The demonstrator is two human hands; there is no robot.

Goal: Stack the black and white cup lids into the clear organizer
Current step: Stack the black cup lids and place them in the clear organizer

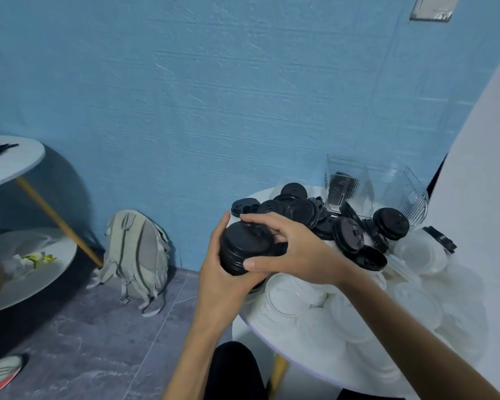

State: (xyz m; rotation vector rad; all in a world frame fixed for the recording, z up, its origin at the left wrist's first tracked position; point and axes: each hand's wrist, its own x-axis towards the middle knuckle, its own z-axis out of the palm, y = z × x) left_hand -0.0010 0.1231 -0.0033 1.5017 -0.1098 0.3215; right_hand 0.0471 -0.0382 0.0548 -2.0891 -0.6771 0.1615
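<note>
Blue wall behind the counter (260,321), both my hands (251,255) clasp a nested stack of black lids (240,249) to square it, left of the clear organizer (355,180).

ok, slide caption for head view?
Both hands hold a stack of black lids beside the lid-covered table.

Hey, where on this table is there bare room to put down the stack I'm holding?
Hardly any. Black lids crowd the back up to the clear organizer; white lids cover the front. Only a bare strip shows along the table near edge, under your wrists.
</note>
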